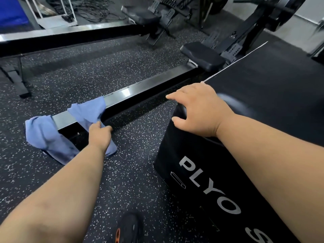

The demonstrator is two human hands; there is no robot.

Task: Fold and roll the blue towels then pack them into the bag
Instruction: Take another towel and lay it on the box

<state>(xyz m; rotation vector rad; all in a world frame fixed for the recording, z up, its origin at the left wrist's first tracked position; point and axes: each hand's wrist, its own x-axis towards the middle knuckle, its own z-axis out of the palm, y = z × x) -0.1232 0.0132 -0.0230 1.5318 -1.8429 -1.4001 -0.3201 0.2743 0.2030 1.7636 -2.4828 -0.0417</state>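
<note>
Two blue towels hang over the metal rail (122,95) of a rowing machine. One towel (87,111) drapes across the rail near its middle, and my left hand (100,134) grips its lower edge. The other towel (45,137) hangs off the rail's near end down to the floor. My right hand (198,111) rests with relaxed fingers on the top corner of a black plyo box (228,172). No bag is in view.
The floor (133,181) is dark speckled rubber. The rower's black seat (201,55) sits further up the rail. A second rowing machine (70,35) lies behind. My shoe (128,228) shows at the bottom edge.
</note>
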